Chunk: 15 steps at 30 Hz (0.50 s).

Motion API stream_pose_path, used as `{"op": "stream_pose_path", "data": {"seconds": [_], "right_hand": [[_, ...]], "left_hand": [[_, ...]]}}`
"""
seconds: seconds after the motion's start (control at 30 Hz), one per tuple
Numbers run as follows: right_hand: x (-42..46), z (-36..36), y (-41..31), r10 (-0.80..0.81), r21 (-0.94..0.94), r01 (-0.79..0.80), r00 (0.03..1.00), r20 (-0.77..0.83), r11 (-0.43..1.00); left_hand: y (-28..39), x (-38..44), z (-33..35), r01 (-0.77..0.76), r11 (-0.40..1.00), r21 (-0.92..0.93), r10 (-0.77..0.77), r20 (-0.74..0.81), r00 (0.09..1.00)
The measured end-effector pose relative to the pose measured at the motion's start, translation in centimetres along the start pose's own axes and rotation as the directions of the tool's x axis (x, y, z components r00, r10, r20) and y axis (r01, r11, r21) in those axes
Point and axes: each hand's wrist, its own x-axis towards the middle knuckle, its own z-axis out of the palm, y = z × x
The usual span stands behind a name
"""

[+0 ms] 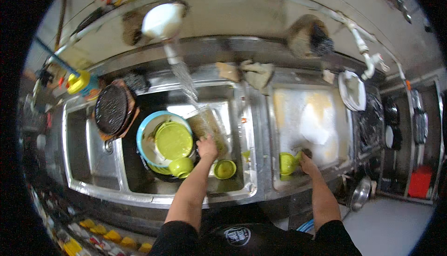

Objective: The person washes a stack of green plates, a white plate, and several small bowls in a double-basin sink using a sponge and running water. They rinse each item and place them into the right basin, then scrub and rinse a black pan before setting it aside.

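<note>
My left hand (207,148) reaches into the middle sink basin, at the edge of a brownish rectangular tray (213,123). Water from a white pipe falls onto the tray; whether my fingers grip it cannot be told. Left of it, a blue-rimmed tub (141,133) holds a green round dish (173,140). A green bowl (181,167) lies tilted against the tub, and another green bowl (225,169) stands in the basin. My right hand (308,163), over the foamy right basin (276,133), is closed on a small blurred dark object (307,153), beside a green bowl (287,164).
A dark round pan on a wooden base (111,109) straddles the left basin's divider. Cloths (257,74) lie on the back ledge. A white dish (352,91) rests at the right rim. A yellow-topped bottle (78,83) stands back left; a metal rack (412,133) stands right.
</note>
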Motion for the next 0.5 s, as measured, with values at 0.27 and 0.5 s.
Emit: {"op": "stream_pose_path", "data": {"seconds": [0.27,0.5], "right_hand": [[-0.2,-0.7,-8.2,-0.546,-0.332,0.435,0.704,-0.453,0.837],[-11.6,4.7,-24.0,-0.622,0.636,0.433,0.778,0.094,0.638]], "left_hand": [[-0.1,0.3,-3.4,0.101,0.961,-0.258,-0.081,0.087,0.993],[1.0,-3.9,-5.6,0.096,0.114,-0.989,-0.312,0.056,0.948]]}}
